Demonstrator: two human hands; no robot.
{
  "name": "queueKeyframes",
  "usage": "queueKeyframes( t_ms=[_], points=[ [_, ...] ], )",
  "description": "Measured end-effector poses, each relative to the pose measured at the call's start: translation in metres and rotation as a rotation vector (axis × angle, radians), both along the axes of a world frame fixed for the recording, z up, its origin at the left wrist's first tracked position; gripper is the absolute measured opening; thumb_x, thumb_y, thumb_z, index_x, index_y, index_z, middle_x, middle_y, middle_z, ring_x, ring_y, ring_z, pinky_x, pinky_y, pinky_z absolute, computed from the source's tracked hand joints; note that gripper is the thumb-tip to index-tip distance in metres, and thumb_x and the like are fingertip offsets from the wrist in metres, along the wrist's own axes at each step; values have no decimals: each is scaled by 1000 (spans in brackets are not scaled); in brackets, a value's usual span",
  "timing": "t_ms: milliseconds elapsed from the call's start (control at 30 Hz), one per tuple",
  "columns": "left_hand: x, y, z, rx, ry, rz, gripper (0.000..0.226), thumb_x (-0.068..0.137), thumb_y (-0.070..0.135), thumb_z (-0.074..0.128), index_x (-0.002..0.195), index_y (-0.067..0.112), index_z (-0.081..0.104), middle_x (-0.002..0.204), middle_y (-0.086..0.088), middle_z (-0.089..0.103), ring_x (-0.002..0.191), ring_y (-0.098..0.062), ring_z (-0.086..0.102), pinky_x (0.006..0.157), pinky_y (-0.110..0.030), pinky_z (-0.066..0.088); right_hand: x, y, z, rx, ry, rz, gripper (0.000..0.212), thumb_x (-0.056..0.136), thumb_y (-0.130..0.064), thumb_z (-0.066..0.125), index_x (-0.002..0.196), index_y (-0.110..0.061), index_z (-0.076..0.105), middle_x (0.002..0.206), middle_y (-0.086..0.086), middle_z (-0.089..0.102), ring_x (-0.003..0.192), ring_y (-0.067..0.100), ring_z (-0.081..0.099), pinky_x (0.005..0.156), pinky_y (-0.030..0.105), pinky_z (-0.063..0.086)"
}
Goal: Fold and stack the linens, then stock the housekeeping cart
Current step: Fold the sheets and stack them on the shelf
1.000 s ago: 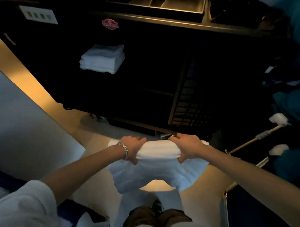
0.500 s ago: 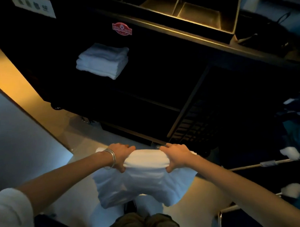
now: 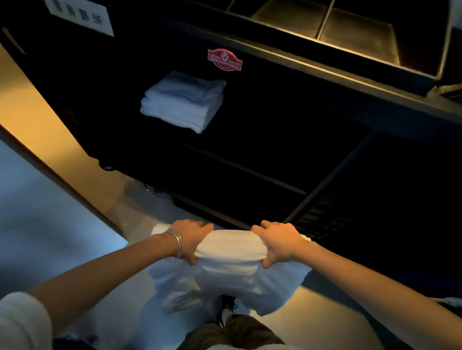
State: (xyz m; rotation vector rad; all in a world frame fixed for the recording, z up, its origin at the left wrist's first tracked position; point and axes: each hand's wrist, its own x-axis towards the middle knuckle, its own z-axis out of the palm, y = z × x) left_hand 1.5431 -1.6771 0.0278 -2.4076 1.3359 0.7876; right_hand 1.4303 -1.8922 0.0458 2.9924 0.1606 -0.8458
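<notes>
Head view. The left hand point(image 3: 191, 241) and the right hand point(image 3: 278, 242) each grip one end of a stack of folded white linens point(image 3: 229, 258), fingers curled over the top fold and thumbs tucked under. The stack is held level in the air in front of the body, above the floor point(image 3: 321, 321); its lower layers sag between and below the hands. The left wrist carries thin metal bangles point(image 3: 176, 244).

Key relation: the housekeeping cart point(image 3: 286, 76) stands directly ahead of the hands, its open side facing the person. The long axis of the held stack runs left to right, roughly parallel to the cart's shelf edges. One pile of folded towels point(image 3: 183, 102) already lies on the upper shelf, ahead of the hands and to the left. The left hand is the nearer to that pile. The lower shelf rail point(image 3: 240, 168) lies between the hands and that pile. Judgement: the load is ready to go forward into the cart; which shelf it is meant for cannot be determined.

Limits of view: the cart interior is very dark, so shelf depth and any other contents cannot be made out. The top tray point(image 3: 324, 22) is cut off by the frame edge. The underside of the held stack is hidden. The sign point(image 3: 80, 16) at upper left is not legible.
</notes>
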Motion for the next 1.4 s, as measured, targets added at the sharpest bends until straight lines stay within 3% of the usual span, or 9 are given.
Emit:
queueKeyframes(
  t_ms=[467,633,733,833,900,967,1033,1167,1400],
  points=[
    [81,-65,19,24,-72,-46,75,69,41,75,128,20,34,118,-5,53,108,-27,55,80,-39,47,73,-56,8,-26,-67,-65,73,69,-50,71,127,-19,40,111,4,48,95,26,53,61,30,34],
    [131,-97,65,-21,-179,-125,78,70,42,75,132,21,33,121,-3,51,110,-27,54,79,-40,46,100,-76,48,-65,-245,-164,71,68,-50,71,125,-19,43,113,3,48,101,25,52,57,29,33],
    [152,-106,111,-200,-374,-247,70,69,40,74,127,21,38,115,-2,52,103,-24,55,71,-35,43,104,-80,84,-108,-527,-186,73,53,-46,85,112,-14,55,99,6,54,85,27,56,49,26,26],
    [168,-99,122,-673,-617,-401,58,58,26,80,109,15,56,94,-6,62,76,-28,59,56,-33,42,94,-77,83,-205,-856,-273,77,32,-39,92,98,-13,60,83,8,57,64,28,54,46,26,30],
    [176,-98,92,-1067,-797,-447,31,71,13,73,101,12,64,89,-9,66,68,-29,58,57,-35,43,93,-76,55,-283,-1085,-296,75,44,-36,89,107,-14,54,88,11,61,71,30,53,54,32,36],
    [191,-105,42,-1239,-870,-452,18,86,5,60,102,12,67,94,-10,68,73,-28,59,63,-36,44,100,-76,13,-353,-1265,-293,51,70,-33,75,111,-15,51,89,12,64,76,29,48,61,34,30],
    [206,-118,-13,-1130,-813,-464,22,90,5,52,108,14,59,95,-9,68,73,-27,57,62,-36,43,114,-75,-34,-347,-1213,-333,26,86,-27,57,109,-16,50,84,11,62,71,28,45,60,34,24],
    [213,-136,-78,-656,-574,-464,61,54,21,78,104,22,43,87,-4,67,67,-25,60,59,-29,49,128,-76,-92,-373,-834,-416,59,46,-24,78,98,-21,50,80,8,57,64,29,54,55,32,35],
    [238,-142,-65,-629,-400,-393,98,25,37,86,112,24,42,99,-3,65,79,-25,59,80,-31,41,148,-86,-87,-280,-717,-559,91,29,-34,89,114,-19,62,98,11,61,79,32,60,64,34,48]
  ],
)
